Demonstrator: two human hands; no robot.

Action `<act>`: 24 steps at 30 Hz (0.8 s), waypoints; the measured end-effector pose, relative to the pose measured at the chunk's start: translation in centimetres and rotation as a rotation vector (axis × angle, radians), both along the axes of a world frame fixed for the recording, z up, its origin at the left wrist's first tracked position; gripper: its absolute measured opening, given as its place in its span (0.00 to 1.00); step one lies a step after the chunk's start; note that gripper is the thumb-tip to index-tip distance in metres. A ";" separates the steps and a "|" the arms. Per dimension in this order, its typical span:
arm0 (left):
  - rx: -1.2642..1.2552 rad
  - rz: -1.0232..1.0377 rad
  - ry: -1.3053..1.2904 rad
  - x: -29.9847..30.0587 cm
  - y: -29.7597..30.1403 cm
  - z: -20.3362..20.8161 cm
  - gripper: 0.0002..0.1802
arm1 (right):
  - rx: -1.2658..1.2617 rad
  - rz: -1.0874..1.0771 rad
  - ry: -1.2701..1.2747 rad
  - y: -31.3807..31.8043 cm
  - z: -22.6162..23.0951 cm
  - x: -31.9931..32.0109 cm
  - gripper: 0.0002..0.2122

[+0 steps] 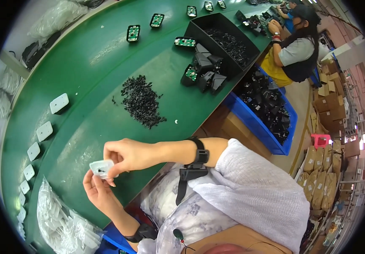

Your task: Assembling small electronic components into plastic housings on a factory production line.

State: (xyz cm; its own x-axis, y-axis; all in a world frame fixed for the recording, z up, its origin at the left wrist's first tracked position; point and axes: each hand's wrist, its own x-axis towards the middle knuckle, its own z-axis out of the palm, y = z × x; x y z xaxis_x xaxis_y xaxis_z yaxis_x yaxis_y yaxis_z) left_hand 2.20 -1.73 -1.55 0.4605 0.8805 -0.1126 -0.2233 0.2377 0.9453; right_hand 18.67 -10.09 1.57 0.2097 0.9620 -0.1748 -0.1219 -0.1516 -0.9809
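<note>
A small white plastic housing (95, 166) with a tiny black part in its hollow is held up over the green table. My left hand (100, 192) grips it from below, thumb and fingers closed on its edge. From the right, my right hand (129, 156) reaches over with bent fingers at the housing's right side, thumb by its rim. Whether those fingers pinch a tiny piece is hidden. Beyond my hands lies a loose pile of tiny black parts (142, 101) on the table.
White housings (45, 131) line the left of the green table (102, 76), above a clear bag (59, 220) of white pieces. Black housings with circuit boards (191, 74) lie beside a black bin (244, 70). A blue crate (282, 148) stands right. A co-worker (294, 51) sits far right.
</note>
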 end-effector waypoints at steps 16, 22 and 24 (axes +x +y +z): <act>0.933 0.046 1.174 -3.8 4.8 -0.8 0.25 | -0.849 -0.235 -1.872 -5.9 0.7 27.8 0.23; 1.166 0.140 1.134 -3.0 1.9 -0.6 0.35 | -0.563 -0.291 -1.728 -5.2 0.6 28.7 0.22; 1.123 0.135 1.098 -3.3 2.2 -1.0 0.34 | -0.140 -0.379 -1.399 -3.3 1.8 23.7 0.21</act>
